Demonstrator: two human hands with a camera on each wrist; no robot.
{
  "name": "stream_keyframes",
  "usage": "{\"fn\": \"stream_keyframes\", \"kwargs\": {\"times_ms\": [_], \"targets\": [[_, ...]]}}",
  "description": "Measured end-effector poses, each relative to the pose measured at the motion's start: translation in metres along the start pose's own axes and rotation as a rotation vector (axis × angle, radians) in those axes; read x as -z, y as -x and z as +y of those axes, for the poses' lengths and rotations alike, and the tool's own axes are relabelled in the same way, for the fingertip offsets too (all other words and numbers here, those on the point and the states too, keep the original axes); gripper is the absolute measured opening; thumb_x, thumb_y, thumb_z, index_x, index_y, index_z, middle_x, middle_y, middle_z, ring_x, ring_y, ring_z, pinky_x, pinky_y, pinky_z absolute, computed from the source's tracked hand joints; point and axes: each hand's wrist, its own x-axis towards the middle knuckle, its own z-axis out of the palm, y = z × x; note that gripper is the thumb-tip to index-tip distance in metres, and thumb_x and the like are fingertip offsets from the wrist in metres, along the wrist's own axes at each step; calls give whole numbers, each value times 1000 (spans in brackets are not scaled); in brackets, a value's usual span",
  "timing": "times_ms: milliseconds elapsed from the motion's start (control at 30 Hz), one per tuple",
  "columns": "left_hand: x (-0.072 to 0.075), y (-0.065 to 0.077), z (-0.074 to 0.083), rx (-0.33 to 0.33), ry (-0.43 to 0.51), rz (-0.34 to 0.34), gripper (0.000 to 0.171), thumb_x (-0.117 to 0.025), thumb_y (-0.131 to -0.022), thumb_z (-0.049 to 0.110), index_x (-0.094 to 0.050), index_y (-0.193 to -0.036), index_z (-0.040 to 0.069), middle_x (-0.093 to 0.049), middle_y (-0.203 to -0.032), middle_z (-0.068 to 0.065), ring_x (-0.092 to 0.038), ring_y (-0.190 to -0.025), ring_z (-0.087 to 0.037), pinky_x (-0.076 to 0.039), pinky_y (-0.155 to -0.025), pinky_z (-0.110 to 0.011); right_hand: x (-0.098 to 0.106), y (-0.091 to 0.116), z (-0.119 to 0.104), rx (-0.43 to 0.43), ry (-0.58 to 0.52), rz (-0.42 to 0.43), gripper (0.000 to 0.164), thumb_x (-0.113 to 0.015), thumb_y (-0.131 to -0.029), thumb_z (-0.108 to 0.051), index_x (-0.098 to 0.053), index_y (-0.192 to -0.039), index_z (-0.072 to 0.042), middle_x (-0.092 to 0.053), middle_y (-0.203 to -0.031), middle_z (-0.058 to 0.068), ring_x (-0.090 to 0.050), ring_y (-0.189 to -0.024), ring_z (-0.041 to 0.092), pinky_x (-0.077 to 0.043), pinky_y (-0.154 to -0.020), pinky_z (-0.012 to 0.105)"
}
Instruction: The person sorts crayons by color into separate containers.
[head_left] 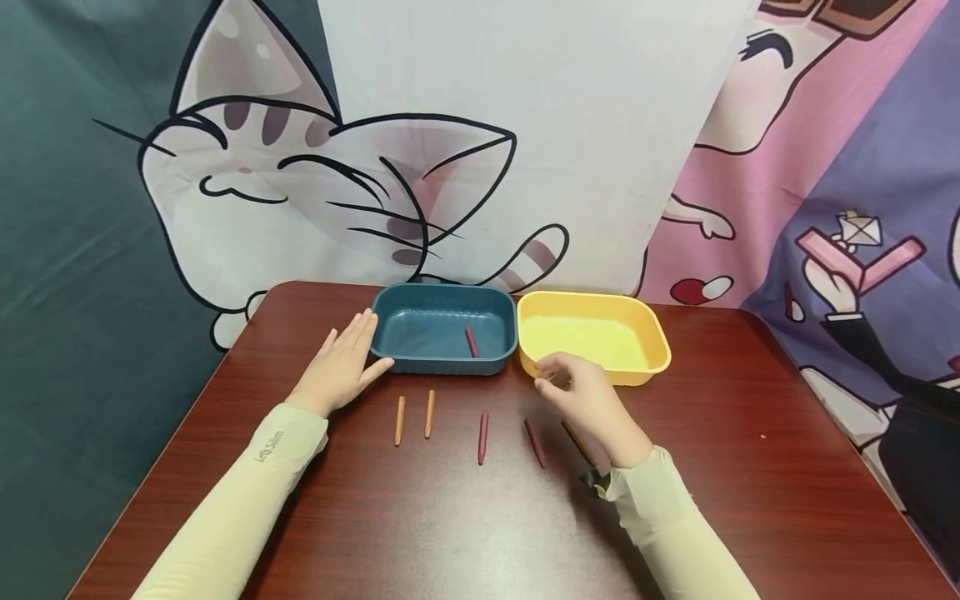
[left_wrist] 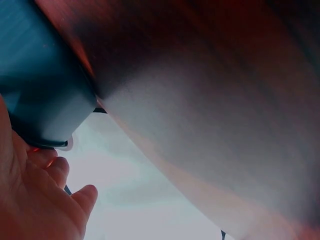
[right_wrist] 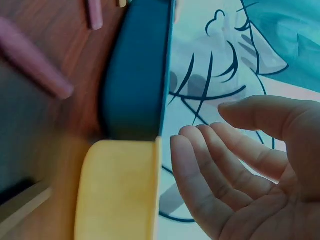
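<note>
Crayons (head_left: 483,437) loose on counter (head_left: 450,525); right hand (head_left: 592,404) empty, thumb and fingers apart; left hand (head_left: 333,371) spread, fingers straight; low right sleeve (head_left: 656,496) could brush brown crayon (head_left: 578,442) away

Left tray (head_left: 442,365) and right tray (head_left: 637,377) side by side, toward far edge of table (head_left: 750,417). Inner stick (head_left: 471,342) in left tray, right of middle. Five more in a loose row before the trays, left to right: first stick (head_left: 400,421), second stick (head_left: 430,414), third stick (head_left: 483,438) before left tray; fourth stick (head_left: 535,443), fifth stick (head_left: 578,442) before right tray. Left hand (head_left: 337,362) at left tray's left end; right hand (head_left: 592,404) by right tray's near rim. Backdrop (head_left: 622,125) behind table.
</note>
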Motion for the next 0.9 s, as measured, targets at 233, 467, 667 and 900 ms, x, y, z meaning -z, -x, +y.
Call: {"fn": "stream_keyframes", "kwargs": {"times_ms": [233,467,667,900], "targets": [[0,-2,3,-7,-8,-4,85,-49,-104,53,-16,-161,-2,-14,-168,-19,-11,-155,-34,-12,-121,-60,2,18,25,-59,53,-22,16,-73,-90,-7,-73,-105,0,-72,-91,3,-66,-86,21,-54,-83,43],[-1,-2,3,-3,-13,-5,85,-49,-104,53,-15,-161,-2,-13,-168,-19,-12,-155,-35,-13,-121,-60,4,25,38,-118,137,-41,13,-75,-87,-7,-72,-98,-1,-72,-86,4,-67,-82,21,-54,-78,43],[0,-2,3,-7,-12,-4,85,-47,-104,53,-15,-160,-3,-14,-168,-20,-12,-155,-35,-13,-121,-61,4,28,42,-200,178,-92,16,-77,-85,-9,-71,-96,0,-71,-87,7,-67,-82,23,-55,-78,45],[-1,0,1,1,-7,7,86,-49,-104,52,-15,-160,-3,-14,-168,-20,-14,-154,-37,-13,-121,-61,1,29,42,-258,188,-138,11,-77,-84,-10,-68,-86,-4,-63,-68,0,-60,-62,15,-52,-70,35]]}}
